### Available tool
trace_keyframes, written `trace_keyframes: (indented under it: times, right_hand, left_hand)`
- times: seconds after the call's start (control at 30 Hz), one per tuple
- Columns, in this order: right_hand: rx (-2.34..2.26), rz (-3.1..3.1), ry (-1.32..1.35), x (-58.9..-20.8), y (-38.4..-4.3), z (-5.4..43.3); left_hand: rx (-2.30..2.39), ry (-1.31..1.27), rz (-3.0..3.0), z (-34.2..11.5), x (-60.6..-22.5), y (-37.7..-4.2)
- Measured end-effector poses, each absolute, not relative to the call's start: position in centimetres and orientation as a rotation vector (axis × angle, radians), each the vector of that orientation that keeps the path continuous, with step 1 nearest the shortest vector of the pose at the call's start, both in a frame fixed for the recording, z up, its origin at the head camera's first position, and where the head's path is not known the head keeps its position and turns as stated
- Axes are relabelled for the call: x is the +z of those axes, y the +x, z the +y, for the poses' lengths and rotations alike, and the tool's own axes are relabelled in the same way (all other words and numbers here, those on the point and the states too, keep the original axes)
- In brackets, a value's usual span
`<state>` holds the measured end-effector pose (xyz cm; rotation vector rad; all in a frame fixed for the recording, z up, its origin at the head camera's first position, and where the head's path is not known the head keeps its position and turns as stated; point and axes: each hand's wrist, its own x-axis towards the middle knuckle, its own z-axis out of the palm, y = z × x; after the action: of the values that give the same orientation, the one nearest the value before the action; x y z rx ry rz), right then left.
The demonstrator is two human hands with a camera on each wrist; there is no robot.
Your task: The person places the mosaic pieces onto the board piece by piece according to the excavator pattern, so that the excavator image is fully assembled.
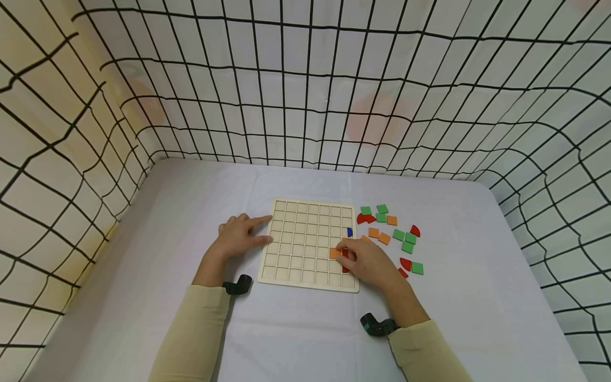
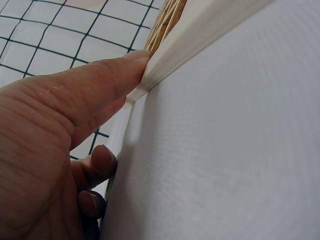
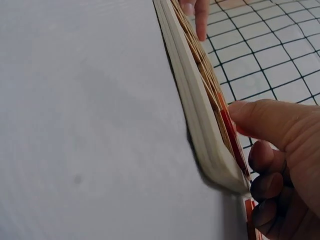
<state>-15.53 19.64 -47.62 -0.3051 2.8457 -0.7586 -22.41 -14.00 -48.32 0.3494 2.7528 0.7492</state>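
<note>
A pale wooden grid board [image 1: 305, 287] lies on the cloth between both hands. My left hand [image 1: 237, 235] rests at the board's left side, thumb and index finger stretched against its edge; its other fingers bend loosely. Over the right columns, my right hand [image 1: 374, 263] holds thumb and index fingertips at an orange square tile [image 1: 335, 253], which lies level with the grid. Red pieces [image 1: 345, 269] sit in the rightmost column, partly covered by that hand. A blue quarter-round piece [image 1: 350, 232] lies higher in the same column. In the right wrist view, the thumb [image 3: 260, 117] touches the coloured tiles.
Right of the board lie scattered green squares [image 1: 399, 235], orange squares [image 1: 384, 238] and red curved pieces [image 1: 406, 264]. Black wire mesh [image 1: 310, 74] surrounds the back and sides of the white-clothed table [image 1: 296, 339].
</note>
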Motion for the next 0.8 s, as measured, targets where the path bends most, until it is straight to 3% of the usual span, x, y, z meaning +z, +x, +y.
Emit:
trace_keyframes:
  times: [0.23, 0.57, 0.8]
  right_hand:
    - [-0.862, 2.875, -0.219, -47.9, -16.1, 22.1]
    - [-0.755, 2.841, 0.201, -47.8, -16.6, 26.5]
    - [-0.731, 2.859, 0.27, -47.6, -16.6, 27.3]
  left_hand:
    - [0.744, 0.354, 2.758, -14.0, -48.4, -22.4]
    - [0.731, 0.358, 2.758, -14.0, -48.5, -22.5]
    - [0.734, 0.359, 2.766, -14.0, -48.6, -22.5]
